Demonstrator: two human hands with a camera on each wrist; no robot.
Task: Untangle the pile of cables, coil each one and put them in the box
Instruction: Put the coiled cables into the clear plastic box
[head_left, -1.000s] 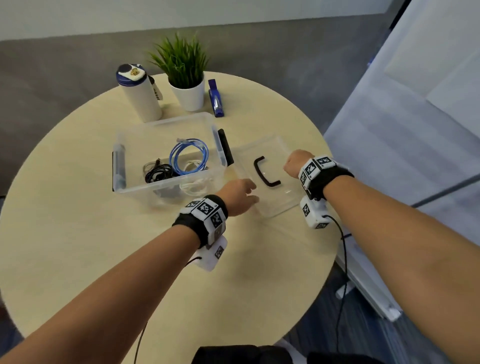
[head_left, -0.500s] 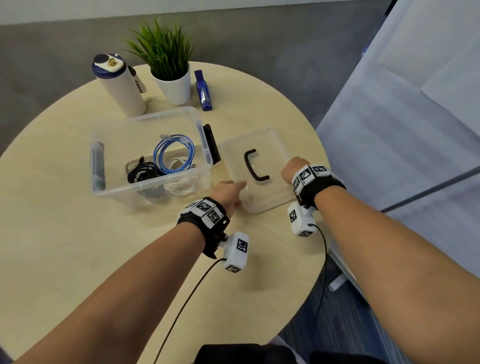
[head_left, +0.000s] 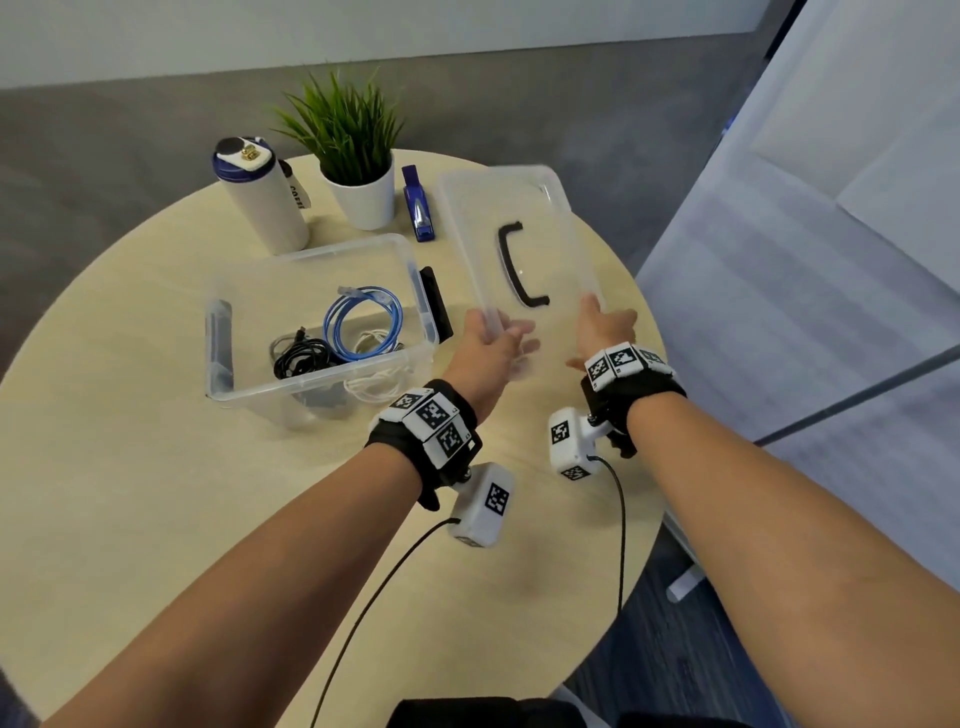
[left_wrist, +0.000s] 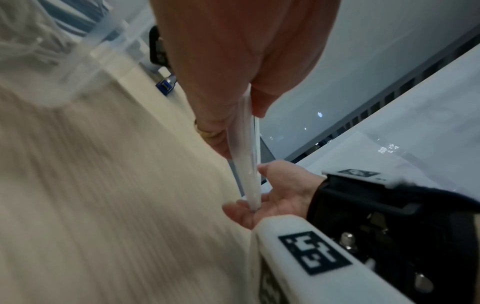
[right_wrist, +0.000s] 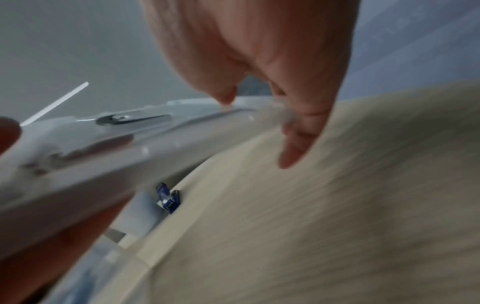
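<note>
Now both hands, left hand (head_left: 491, 345) and right hand (head_left: 602, 327), pinch the clear lid's (head_left: 519, 234) near corners, lifting it to close the box (head_left: 317, 384) of coiled cables (head_left: 358, 325) mid-table.

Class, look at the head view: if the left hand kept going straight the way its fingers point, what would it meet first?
Probably the blue stapler, beyond the lid the left hand grips. The hand points up-table, right of the box. Depth is unclear, so it might pass above.
</note>
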